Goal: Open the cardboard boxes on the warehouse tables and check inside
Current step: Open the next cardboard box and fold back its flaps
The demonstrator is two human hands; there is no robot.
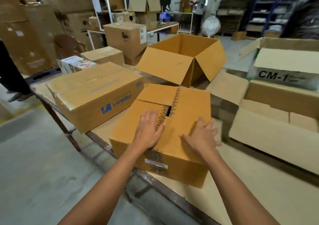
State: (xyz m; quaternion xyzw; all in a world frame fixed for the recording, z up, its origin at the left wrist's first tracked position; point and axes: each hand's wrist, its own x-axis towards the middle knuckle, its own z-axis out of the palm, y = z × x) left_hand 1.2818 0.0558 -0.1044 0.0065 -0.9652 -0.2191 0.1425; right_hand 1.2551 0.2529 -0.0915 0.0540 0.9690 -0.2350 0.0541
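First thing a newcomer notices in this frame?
The left hand and right hand lie flat on the taped box, front and centre, where its top seam is split by a dark gap. Behind it stands an open box with its flaps spread. A closed blue-logo box lies to the left.

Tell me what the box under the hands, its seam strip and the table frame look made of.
Box: matte brown cardboard, probably corrugated; folded flaps, creased edges.
Seam strip: printed tape, torn; paper or plastic unclear.
Table frame: dark, dull metal, seemingly rusty.
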